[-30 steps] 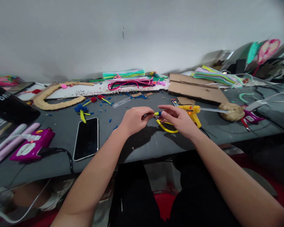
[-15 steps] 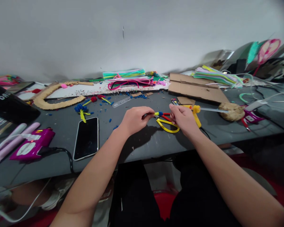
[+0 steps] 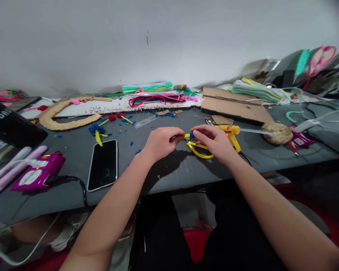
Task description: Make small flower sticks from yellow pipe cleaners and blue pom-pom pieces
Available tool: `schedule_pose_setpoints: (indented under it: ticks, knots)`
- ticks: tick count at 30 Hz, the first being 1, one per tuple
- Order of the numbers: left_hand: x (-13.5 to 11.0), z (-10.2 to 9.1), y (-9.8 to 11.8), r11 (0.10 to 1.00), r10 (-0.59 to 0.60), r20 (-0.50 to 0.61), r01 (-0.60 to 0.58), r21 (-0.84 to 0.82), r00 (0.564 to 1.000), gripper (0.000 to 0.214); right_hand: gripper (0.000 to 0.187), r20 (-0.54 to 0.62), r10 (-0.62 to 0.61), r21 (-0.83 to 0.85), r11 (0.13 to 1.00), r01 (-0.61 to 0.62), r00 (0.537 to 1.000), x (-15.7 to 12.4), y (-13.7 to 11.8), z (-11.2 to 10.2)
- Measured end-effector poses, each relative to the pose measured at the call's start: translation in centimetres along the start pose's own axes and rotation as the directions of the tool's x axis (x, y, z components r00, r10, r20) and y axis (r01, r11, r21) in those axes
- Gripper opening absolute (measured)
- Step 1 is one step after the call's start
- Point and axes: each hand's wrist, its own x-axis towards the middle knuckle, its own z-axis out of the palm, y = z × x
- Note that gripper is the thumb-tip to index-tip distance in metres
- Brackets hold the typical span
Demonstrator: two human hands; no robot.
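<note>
My left hand (image 3: 161,142) is closed in a pinch round one end of a small yellow and blue pipe cleaner piece (image 3: 188,135), held just above the grey table (image 3: 169,169). My right hand (image 3: 214,142) is closed too, its fingertips on the blue tip of that piece. Yellow-handled scissors (image 3: 198,150) lie on the table right under both hands. A yellow glue gun (image 3: 231,133) stands just behind my right hand.
A black phone (image 3: 104,165) lies left of my left hand, a magenta tool (image 3: 36,175) with a cable further left. Blue scraps, a ruler (image 3: 145,122), cardboard (image 3: 233,107) and pipe cleaner bundles (image 3: 155,94) crowd the back. A tan lump (image 3: 276,133) sits right.
My right hand had drawn away to the right half a second ago, baring the scissors' red part; it has come back left onto the blue tip. My left hand has held still.
</note>
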Motion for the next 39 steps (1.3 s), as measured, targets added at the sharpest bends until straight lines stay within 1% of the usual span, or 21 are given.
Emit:
schedule_pose_setpoints:
  ticks: [4,7,9,15,19,24,27,29,32,34,36,38,39]
  knots:
    - [-0.1,0.1,0.0,1.000,0.007,0.009,-0.007,0.009,1.000,0.015,0.024,-0.026,-0.111,-0.134,0.985,0.106,0.993,0.0,-0.1,0.1]
    - [-0.1,0.1,0.0,1.000,0.008,0.016,-0.008,0.017,1.000,0.015,0.020,-0.025,-0.176,-0.162,0.972,0.170,0.984,0.0,-0.2,0.2]
    - [-0.1,0.2,-0.1,1.000,0.007,0.021,-0.007,0.025,1.000,0.015,0.019,-0.021,-0.190,-0.160,0.970,0.184,0.982,0.0,-0.2,0.3]
    - [-0.1,0.2,-0.2,0.999,-0.003,0.024,0.002,0.040,1.000,0.015,0.022,-0.075,-0.108,-0.237,0.967,0.088,0.991,0.2,0.0,0.2]
    - [-0.1,0.2,-0.2,0.999,-0.022,0.028,0.021,0.037,0.999,0.015,0.028,-0.109,-0.091,-0.250,0.966,0.061,0.990,0.5,0.5,0.1]
    - [0.0,0.0,-0.1,0.996,-0.066,0.021,0.064,0.056,0.998,0.016,0.046,-0.146,-0.112,-0.265,0.962,0.070,0.983,0.7,0.6,-0.3]
    - [0.1,-0.6,-0.5,0.987,-0.140,-0.035,0.142,0.069,0.989,0.017,0.055,-0.197,-0.090,-0.262,0.964,0.036,0.976,0.6,0.2,-0.5]
    - [0.2,-1.1,-1.0,0.975,-0.209,-0.120,0.216,0.053,0.971,0.020,0.057,-0.218,-0.067,-0.254,0.967,0.010,0.974,0.5,0.0,-0.6]
    - [0.2,-1.9,-2.0,0.958,-0.283,-0.255,0.287,-0.019,0.925,0.023,0.051,-0.187,-0.067,-0.274,0.962,0.014,0.980,0.6,-0.2,-0.5]
    - [0.2,-2.3,-2.4,0.952,-0.304,-0.302,0.303,-0.050,0.904,0.023,0.044,-0.167,-0.073,-0.286,0.958,0.023,0.983,0.8,-0.1,-0.4]
    - [0.1,-2.4,-2.7,0.952,-0.303,-0.306,0.298,-0.063,0.902,0.022,0.036,-0.151,-0.085,-0.274,0.961,0.041,0.985,1.1,0.0,-0.2]
    - [0.1,-2.3,-2.7,0.958,-0.285,-0.285,0.278,-0.069,0.915,0.021,0.028,-0.142,-0.114,-0.235,0.969,0.079,0.983,1.3,0.0,0.0]
    - [0.1,-2.2,-2.7,0.962,-0.274,-0.271,0.265,-0.071,0.923,0.021,0.027,-0.151,-0.127,-0.219,0.971,0.092,0.980,1.4,0.0,0.0]
